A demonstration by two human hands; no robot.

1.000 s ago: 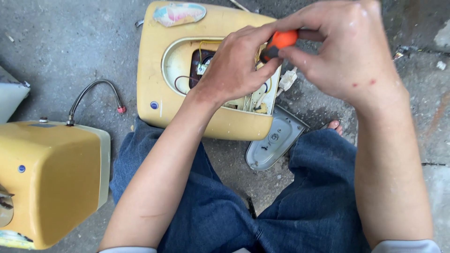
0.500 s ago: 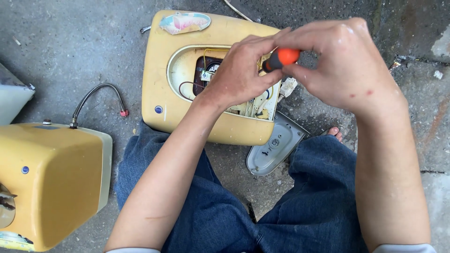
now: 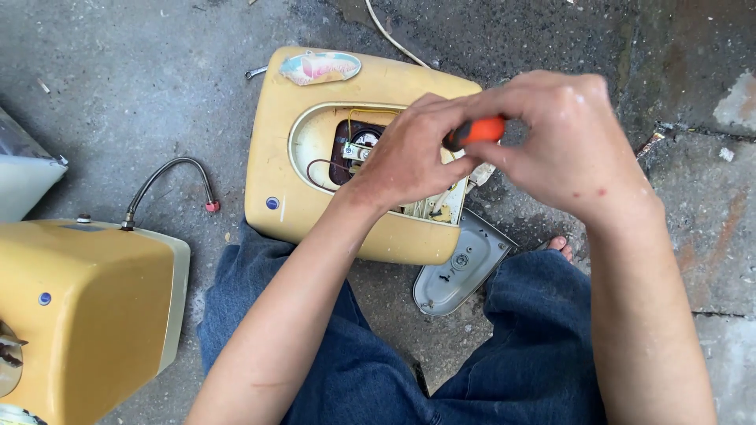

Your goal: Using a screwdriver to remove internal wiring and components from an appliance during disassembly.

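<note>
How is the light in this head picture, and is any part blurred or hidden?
Head view: soft, even daylight, no hard shadows or glare; the yellow plastic appliance casing and grey concrete floor look sharp. The left hand and right hand cover most of the orange-handled screwdriver, so its tip is hidden.

Sticker (image 3: 320,67): irregular, peeling, pale blue and pink, on top edge of yellow housing (image 3: 276,157).
Round badge (image 3: 272,203): small, blue, at lower left of same housing.
Second badge (image 3: 45,299): small blue dot on left yellow unit (image 3: 87,315).
</note>
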